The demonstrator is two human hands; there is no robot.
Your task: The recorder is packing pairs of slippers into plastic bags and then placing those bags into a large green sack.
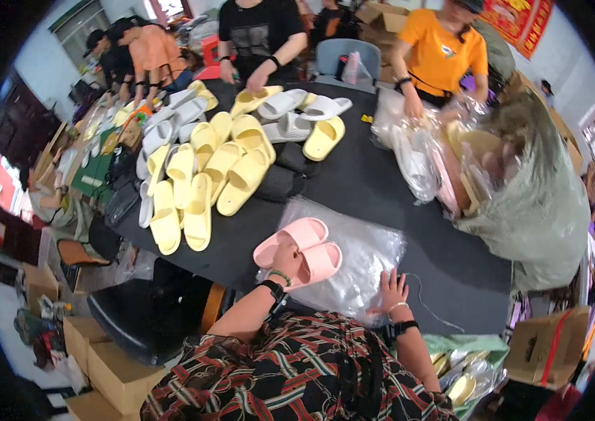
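A pair of pink slippers [309, 234] lies side by side near the front edge of the black table. My left hand [287, 262] grips them, its fingers tucked in at the straps and partly hidden. Under and beside the slippers, a stack of clear plastic bags [360, 242] is spread flat. My right hand [390, 293] rests on the right edge of those bags, fingers spread, holding nothing. Beyond the pink pair is a heap of yellow slippers [241, 179], with grey slippers [189, 109] behind and among them. Black slippers [280, 184] sit just past the bags.
A large grey-green sack [543, 203] of bagged slippers leans over the table's right side. Across the table [445, 259], a person in black touches a yellow slipper and a person in orange handles bagged slippers. A black chair [136, 316] and cardboard boxes [118, 372] stand left.
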